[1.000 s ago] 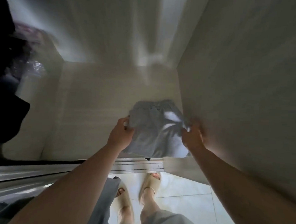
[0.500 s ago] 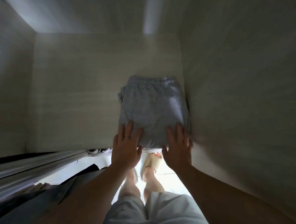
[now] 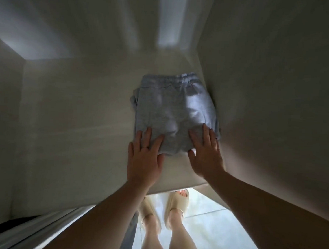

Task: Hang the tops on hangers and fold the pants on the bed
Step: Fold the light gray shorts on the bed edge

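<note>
**Folded grey pants (image 3: 172, 113) being settled on a closet shelf (image 3: 74, 129)**

The step in hand looks like the tail end of the pants half of the task. The grey pants lie folded into a compact rectangle on the pale shelf, with the elastic waistband at the far end. Their right edge is against or just beside the side wall (image 3: 266, 91); I cannot tell whether it touches. A few folded layers peek out along the left edge.

Both hands lie flat on the near end of the bundle. The left hand (image 3: 144, 157) has its fingers straight and slightly spread on the near-left corner, with the palm over bare shelf, and a thin ring (image 3: 145, 141) shows on 1 finger. The right hand (image 3: 206, 155) lies the same way on the near-right corner, thumb out to the side. Neither hand grips anything: the fingers press on the cloth and do not curl round it.

I judge this to be a final press or nudge to seat the stack. The next move calls for lifting both hands straight up, so the top layer is not dragged out of its fold, and then turning to the next garment. No tops or hangers show here, so how much of the task remains cannot be told. Below the shelf's front edge, 2 pale sandals (image 3: 176, 203) stand on the tiled floor (image 3: 211, 231).
</note>
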Motion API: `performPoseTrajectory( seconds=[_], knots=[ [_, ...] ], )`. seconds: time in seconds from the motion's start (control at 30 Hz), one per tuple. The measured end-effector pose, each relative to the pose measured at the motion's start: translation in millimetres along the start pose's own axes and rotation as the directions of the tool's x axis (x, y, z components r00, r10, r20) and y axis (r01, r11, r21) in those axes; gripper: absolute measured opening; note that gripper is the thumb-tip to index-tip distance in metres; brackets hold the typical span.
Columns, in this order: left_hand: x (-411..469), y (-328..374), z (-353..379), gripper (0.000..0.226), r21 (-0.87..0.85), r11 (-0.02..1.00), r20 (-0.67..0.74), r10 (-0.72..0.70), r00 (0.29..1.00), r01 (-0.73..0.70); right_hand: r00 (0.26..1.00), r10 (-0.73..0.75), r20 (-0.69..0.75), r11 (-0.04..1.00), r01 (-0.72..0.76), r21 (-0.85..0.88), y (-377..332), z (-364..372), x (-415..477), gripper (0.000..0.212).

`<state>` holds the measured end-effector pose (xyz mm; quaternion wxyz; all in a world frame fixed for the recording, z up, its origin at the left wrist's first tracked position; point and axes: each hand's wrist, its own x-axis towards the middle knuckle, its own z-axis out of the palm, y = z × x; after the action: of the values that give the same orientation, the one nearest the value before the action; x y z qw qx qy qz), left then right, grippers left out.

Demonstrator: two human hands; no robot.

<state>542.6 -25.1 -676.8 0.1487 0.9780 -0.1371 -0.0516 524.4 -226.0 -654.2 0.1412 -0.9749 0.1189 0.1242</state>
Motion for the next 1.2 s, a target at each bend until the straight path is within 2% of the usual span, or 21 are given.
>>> performPoseTrajectory(
  seconds=[0.2,0.3,0.53,0.67,0.77,0.87,0.97,1.2],
  knots=[
    [68.7,-15.1,5.0,0.051,-0.007,1.000,-0.098,0.020,0.995,-0.021,0.999,-0.041,0.014,0.992,0.042,-0.121,-4.5,-11.2,74.1,0.064],
    [100.1,-19.0,4.5,0.054,-0.023,0.999,-0.135,0.024,0.990,-0.028,0.999,-0.039,-0.028,0.995,0.036,-0.089,-8.6,-18.1,103.9,0.060],
    [135.9,-24.8,-0.3,0.054,-0.032,0.999,-0.123,0.009,0.992,-0.013,1.000,0.017,0.010,0.998,-0.016,-0.057,-17.6,-26.6,137.2,0.060],
    [119.7,-18.5,-10.3,0.065,0.029,0.999,0.051,-0.039,0.998,0.037,0.999,0.042,-0.004,0.998,-0.043,-0.040,-16.6,-27.7,118.6,0.063],
    [88.4,-10.2,-20.3,0.075,0.024,0.996,0.135,-0.088,0.987,0.085,0.993,0.096,0.062,0.994,-0.092,-0.066,-18.4,-31.5,87.9,0.066],
    [45.7,-1.2,-31.5,0.069,-0.008,0.992,0.247,-0.121,0.961,0.127,0.979,0.122,0.164,0.990,-0.110,-0.083,-21.7,-35.1,49.4,0.066],
    [-6.0,7.5,-46.2,0.065,-0.048,0.978,0.397,-0.168,0.902,0.203,0.961,0.146,0.236,0.988,-0.128,-0.089,-28.3,-40.0,2.0,0.065],
    [-109.2,30.8,-95.8,0.065,-0.069,0.956,0.407,-0.234,0.883,0.286,0.955,0.076,0.287,0.994,-0.049,-0.098,-47.8,-66.7,-100.7,0.063]
  ],
)
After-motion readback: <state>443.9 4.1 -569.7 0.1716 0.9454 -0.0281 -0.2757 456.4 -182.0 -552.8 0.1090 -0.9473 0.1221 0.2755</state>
